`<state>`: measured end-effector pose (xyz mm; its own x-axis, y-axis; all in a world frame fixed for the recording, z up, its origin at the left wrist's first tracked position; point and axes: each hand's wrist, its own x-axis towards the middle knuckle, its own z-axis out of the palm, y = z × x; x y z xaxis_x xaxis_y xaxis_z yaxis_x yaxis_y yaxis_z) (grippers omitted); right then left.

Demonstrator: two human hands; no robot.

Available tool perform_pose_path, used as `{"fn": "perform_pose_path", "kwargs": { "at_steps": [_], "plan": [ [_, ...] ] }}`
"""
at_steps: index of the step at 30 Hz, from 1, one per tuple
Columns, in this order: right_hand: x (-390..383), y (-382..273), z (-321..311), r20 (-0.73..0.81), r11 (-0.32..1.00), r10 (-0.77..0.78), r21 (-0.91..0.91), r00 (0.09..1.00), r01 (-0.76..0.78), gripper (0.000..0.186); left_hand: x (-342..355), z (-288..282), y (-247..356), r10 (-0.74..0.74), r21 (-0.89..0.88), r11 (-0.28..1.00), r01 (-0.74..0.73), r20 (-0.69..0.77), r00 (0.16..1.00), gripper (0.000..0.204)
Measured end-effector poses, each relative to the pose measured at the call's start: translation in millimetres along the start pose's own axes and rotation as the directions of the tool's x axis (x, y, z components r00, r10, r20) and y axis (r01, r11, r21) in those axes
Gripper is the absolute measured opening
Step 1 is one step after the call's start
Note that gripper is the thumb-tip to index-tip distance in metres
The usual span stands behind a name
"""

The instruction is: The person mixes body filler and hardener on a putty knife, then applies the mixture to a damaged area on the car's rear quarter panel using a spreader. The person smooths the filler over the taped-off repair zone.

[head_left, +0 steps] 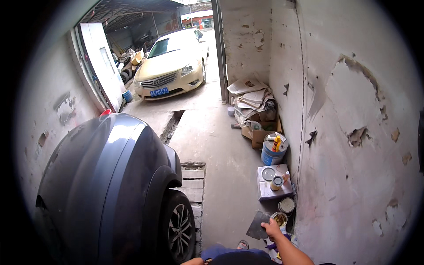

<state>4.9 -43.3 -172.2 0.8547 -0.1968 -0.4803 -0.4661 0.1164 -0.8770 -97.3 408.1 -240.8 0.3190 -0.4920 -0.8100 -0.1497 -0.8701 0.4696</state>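
The right hand pinches the dark plate by one edge near the open can, so the plate could drop if the thumb loosens, or bump the can if the arm swings, and I can't tell what the left hand grips.

Car workshop, parked grey car, tins, peeling wall

The thin sheet was dark grey, the near car slate blue-grey, the far car pale gold, the drum blue.
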Motion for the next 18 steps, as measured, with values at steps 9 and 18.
{"fn": "perform_pose_path", "kwargs": {
  "at_steps": [9,18],
  "plan": [
    [161.7,-82.7,45.1,-0.088,1.000,-0.015,0.022,0.996,0.017,0.024,51.9,-244.3,57.7,-0.199,0.028,0.973,0.231,-0.417,0.887,0.055],
    [285.0,-132.8,46.3,-0.310,0.998,0.063,0.036,0.949,-0.054,0.026,151.1,-416.0,-2.2,0.037,-0.280,0.960,-0.024,0.041,0.998,0.050]
  ]
}}
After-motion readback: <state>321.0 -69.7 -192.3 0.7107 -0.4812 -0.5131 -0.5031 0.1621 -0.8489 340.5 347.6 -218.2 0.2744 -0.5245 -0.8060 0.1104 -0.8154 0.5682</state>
